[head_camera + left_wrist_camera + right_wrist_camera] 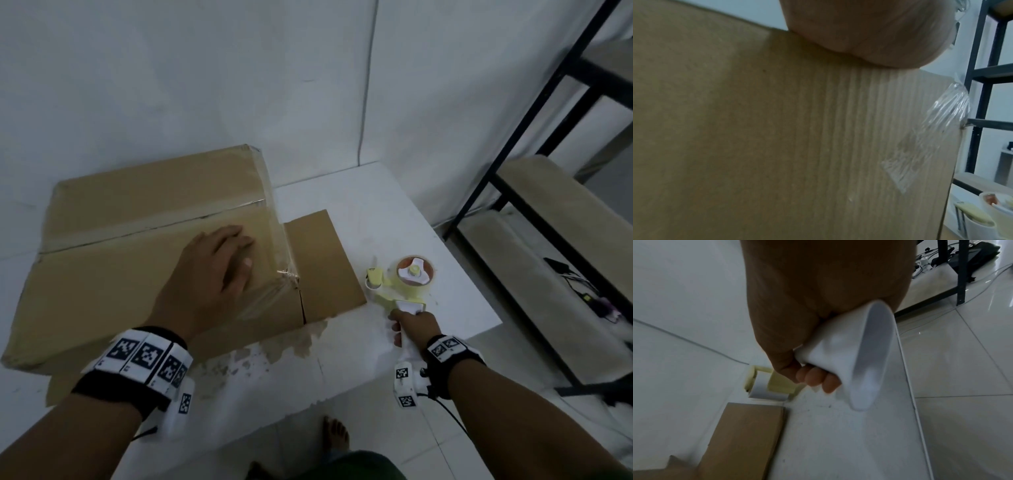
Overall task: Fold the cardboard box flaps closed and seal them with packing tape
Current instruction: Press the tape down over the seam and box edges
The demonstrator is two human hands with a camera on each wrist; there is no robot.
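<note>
From the head view I see the cardboard box lying on the white table, its top flaps down with a strip of clear tape along the centre seam. My left hand lies flat on the top near the right edge, fingers straight, pressing. Tape runs along that right edge and bunches into a crumpled knot of tape at the corner. A loose cardboard sheet lies beside the box. My right hand grasps the white handle of the yellow tape dispenser, which sits on the table well apart from the box. I judge the risk here is that bunched tape: if I start another strip over it, the strip may wrinkle and lift.

The left wrist view shows the palm resting on the box's board, and the puckered tape end standing off the corner. Poorly stuck, I think; it could peel.

In the right wrist view my fingers curl round the dispenser handle, with the roller end near the sheet's corner. Dragging it could snag that sheet.
</note>
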